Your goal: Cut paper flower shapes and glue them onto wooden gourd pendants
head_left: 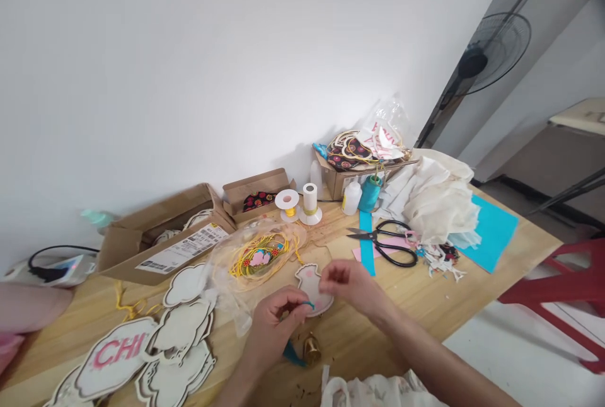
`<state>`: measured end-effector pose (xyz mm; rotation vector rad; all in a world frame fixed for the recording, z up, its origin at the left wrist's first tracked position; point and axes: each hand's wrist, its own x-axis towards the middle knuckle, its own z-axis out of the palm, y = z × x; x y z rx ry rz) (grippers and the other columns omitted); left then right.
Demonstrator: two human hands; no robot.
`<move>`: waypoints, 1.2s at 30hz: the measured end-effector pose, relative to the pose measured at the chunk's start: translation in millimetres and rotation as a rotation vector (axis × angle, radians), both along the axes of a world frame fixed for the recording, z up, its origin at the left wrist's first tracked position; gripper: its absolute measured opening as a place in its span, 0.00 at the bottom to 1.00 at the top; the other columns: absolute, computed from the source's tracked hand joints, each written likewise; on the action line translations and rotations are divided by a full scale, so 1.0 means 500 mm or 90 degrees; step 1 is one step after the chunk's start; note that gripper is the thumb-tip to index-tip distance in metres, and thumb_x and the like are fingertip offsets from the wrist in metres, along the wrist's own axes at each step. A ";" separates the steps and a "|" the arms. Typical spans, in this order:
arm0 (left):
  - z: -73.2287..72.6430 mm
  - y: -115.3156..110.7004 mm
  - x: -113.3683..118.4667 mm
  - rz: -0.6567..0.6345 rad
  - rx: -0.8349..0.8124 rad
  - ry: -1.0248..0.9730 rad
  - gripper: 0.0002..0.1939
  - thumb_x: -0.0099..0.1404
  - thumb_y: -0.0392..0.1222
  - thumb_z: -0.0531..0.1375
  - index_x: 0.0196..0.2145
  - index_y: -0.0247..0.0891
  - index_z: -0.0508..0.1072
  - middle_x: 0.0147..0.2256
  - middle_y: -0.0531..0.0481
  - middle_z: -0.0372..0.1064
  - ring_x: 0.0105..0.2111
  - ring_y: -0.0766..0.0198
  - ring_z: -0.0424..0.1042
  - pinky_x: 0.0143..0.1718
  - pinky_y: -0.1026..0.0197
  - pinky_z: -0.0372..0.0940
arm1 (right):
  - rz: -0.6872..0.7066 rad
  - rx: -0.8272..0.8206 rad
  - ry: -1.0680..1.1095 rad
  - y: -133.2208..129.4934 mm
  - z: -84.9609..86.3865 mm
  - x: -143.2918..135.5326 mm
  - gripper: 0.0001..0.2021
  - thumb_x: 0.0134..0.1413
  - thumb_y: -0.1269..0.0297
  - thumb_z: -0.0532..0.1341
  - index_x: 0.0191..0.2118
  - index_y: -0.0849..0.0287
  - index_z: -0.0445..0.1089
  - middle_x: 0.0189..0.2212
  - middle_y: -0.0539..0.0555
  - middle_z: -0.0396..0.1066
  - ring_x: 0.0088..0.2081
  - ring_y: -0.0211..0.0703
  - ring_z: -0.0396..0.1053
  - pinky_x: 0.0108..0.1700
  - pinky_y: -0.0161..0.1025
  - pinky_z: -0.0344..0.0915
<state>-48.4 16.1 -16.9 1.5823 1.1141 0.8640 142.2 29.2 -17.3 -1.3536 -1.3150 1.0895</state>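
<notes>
My left hand (278, 319) is closed in a pinch on a short teal cord (309, 304), whose end sticks out past the fingertips. My right hand (347, 281) is a little to the right, over the edge of a pale, gourd-shaped plaque (308, 280) with pink spots. Its fingers are curled together; whatever may be between them is too small to make out. Below the hands, a small brass-coloured bell (312, 349) rests at the table's near side. A teal tassel (293, 355) lies just left of the bell, partly covered by my left hand.
Black-handled scissors (397, 244) lie across a blue strip (366, 224). White cloth (439, 199) is heaped at right. Thread spools (309, 202) and boxes (177, 249) line the wall. Several scalloped plaques (177, 331) are piled at left, beside a bag of yellow cords (259, 256).
</notes>
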 end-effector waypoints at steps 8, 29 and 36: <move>-0.005 -0.001 -0.006 0.019 0.062 0.047 0.08 0.58 0.42 0.58 0.29 0.37 0.74 0.24 0.50 0.74 0.25 0.65 0.72 0.28 0.65 0.68 | -0.278 0.055 -0.570 0.154 0.079 0.126 0.21 0.51 0.55 0.58 0.50 0.57 0.63 0.24 0.51 0.71 0.28 0.45 0.69 0.29 0.38 0.58; 0.026 0.022 -0.094 0.192 0.643 0.199 0.12 0.56 0.29 0.62 0.37 0.41 0.76 0.24 0.53 0.64 0.23 0.72 0.63 0.21 0.69 0.58 | -0.044 0.336 -0.432 0.132 0.066 0.101 0.16 0.40 0.52 0.64 0.34 0.59 0.71 0.33 0.55 0.70 0.30 0.42 0.66 0.28 0.37 0.64; 0.018 0.016 -0.100 0.217 0.574 0.115 0.18 0.58 0.27 0.59 0.44 0.42 0.74 0.22 0.55 0.74 0.20 0.72 0.71 0.26 0.71 0.67 | 0.036 0.202 -0.467 0.138 0.018 0.068 0.20 0.36 0.54 0.65 0.39 0.57 0.69 0.29 0.54 0.73 0.29 0.48 0.71 0.29 0.42 0.67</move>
